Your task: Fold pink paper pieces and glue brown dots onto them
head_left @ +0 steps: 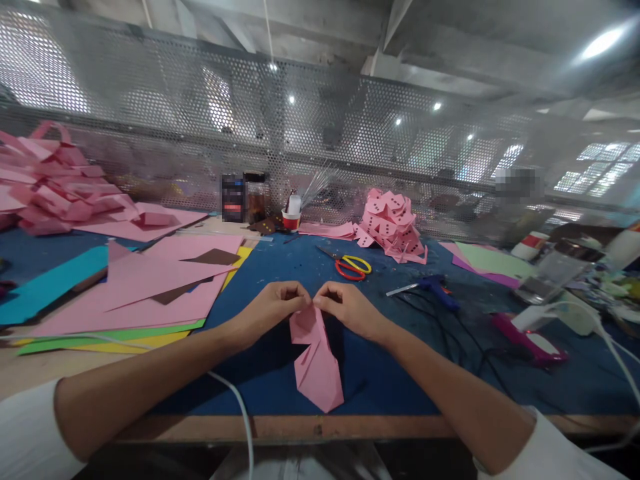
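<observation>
The left hand (277,308) is pinching the far end of a folded pink paper piece (320,375), which is extending toward the front edge of the blue-covered worktop (395,397); the right hand (354,311) is pinching alongside. Creasing seems under way, likely calling for aligned edges next.

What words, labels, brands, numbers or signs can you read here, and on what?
No text can be read.
Folded pink paper, in left hand and right hand: none visible.
Dark pixelated item, at back: blurred out.
Red-and-white cup, back center: any print too small.
Dotted pink paper cluster: dark marks, no letters discernible.
</observation>
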Available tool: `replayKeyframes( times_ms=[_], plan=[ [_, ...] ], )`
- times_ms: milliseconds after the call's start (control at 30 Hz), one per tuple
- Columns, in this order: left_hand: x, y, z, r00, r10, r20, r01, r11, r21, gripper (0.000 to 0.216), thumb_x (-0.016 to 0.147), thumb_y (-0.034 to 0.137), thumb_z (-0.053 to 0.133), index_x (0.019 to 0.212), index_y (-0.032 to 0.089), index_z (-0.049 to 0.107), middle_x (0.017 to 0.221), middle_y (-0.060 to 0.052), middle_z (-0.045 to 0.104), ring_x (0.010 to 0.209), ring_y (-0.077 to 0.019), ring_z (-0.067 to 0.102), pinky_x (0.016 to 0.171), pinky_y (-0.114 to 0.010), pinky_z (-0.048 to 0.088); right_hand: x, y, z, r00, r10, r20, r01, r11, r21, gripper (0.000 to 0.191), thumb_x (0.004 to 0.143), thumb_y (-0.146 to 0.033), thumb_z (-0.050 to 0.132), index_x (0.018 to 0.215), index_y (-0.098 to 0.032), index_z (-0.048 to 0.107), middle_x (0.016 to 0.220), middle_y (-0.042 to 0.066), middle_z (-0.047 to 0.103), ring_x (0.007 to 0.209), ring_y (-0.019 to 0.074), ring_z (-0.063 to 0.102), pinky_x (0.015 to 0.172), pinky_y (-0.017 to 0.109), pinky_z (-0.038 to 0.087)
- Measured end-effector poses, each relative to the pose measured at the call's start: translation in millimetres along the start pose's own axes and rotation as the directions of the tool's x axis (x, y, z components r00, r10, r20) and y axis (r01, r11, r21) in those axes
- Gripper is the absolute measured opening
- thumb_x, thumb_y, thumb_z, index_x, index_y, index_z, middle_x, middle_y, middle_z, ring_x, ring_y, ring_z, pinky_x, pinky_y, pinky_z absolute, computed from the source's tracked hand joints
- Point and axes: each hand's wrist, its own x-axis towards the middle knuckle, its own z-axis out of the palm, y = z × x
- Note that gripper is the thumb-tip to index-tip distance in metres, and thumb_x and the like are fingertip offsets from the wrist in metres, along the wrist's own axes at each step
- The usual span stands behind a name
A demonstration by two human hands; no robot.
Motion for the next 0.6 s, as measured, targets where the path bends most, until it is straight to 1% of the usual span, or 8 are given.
replayKeyframes(
  times_ms=[100, 167, 233, 400, 500, 600],
  plan=[
    [0.0, 1.6, -0.9, 1.000, 0.020, -0.022, -0.020, 1.000, -0.003, 0.014, 0.078, 0.027, 0.059, 0.075, 0.015, 0.065, 0.071, 0.001, 0.061, 0.070, -0.0143, 0.053, 0.067, -0.025, 0.037, 0.9, 3.6, 1.4, 0.999, 0.043, 0.014, -0.044, 0.996, 0.077, 0.022, 0.089, -0.036, 0.060, 0.087, -0.015, 0.065, 0.079, 0.001, 0.063, 0.073, 0.0134, 0.059, 0.068, 0.025, 0.046],
    [0.2, 1.7, -0.8, 0.999, 0.026, -0.028, -0.026, 1.000, 0.011, 0.013, 0.078, 0.027, 0.059, 0.074, 0.015, 0.065, 0.071, 0.001, 0.062, 0.070, -0.0148, 0.053, 0.068, -0.026, 0.037, 1.1, 5.6, 1.6, 0.998, 0.056, 0.024, -0.058, 0.994, 0.094, 0.024, 0.089, -0.039, 0.061, 0.087, -0.015, 0.065, 0.077, 0.000, 0.062, 0.071, 0.0135, 0.059, 0.067, 0.025, 0.047],
    [0.5, 0.7, -0.2, 0.999, 0.033, -0.030, -0.032, 0.999, 0.031, 0.013, 0.077, 0.027, 0.059, 0.073, 0.016, 0.064, 0.069, 0.001, 0.061, 0.069, -0.0146, 0.052, 0.067, -0.026, 0.037, 0.7, 5.6, 1.2, 0.998, 0.048, 0.030, -0.049, 0.997, 0.064, 0.026, 0.089, -0.041, 0.062, 0.085, -0.015, 0.064, 0.075, 0.000, 0.061, 0.069, 0.0130, 0.057, 0.065, 0.024, 0.045],
    [2.1, -3.2, 0.4, 0.999, 0.040, 0.006, -0.040, 0.998, 0.050, 0.013, 0.078, 0.027, 0.058, 0.071, 0.016, 0.062, 0.067, 0.003, 0.056, 0.066, -0.0134, 0.049, 0.064, -0.025, 0.034, -1.8, 1.6, 1.0, 0.999, -0.024, 0.021, 0.025, 0.999, -0.038, 0.026, 0.092, -0.039, 0.058, 0.080, -0.017, 0.063, 0.071, -0.002, 0.059, 0.066, 0.0117, 0.052, 0.064, 0.024, 0.041],
    [2.2, -3.8, -0.7, 0.999, 0.049, 0.020, -0.050, 0.997, 0.063, 0.015, 0.079, 0.028, 0.057, 0.072, 0.016, 0.063, 0.068, 0.003, 0.057, 0.067, -0.0136, 0.049, 0.065, -0.025, 0.034, -1.5, 1.7, 2.1, 0.999, -0.027, 0.028, 0.027, 1.000, -0.015, 0.027, 0.092, -0.041, 0.057, 0.082, -0.017, 0.063, 0.073, -0.001, 0.060, 0.068, 0.0120, 0.054, 0.065, 0.024, 0.042],
    [1.4, -2.3, -2.1, 0.998, 0.059, -0.005, -0.058, 0.995, 0.083, 0.017, 0.079, 0.030, 0.057, 0.071, 0.016, 0.063, 0.068, 0.002, 0.058, 0.068, -0.0142, 0.050, 0.066, -0.026, 0.036, -0.4, 3.7, 2.7, 0.999, 0.006, 0.036, -0.006, 1.000, 0.007, 0.030, 0.092, -0.044, 0.057, 0.084, -0.016, 0.063, 0.073, -0.001, 0.062, 0.068, 0.0125, 0.057, 0.064, 0.024, 0.043]
  ],
)
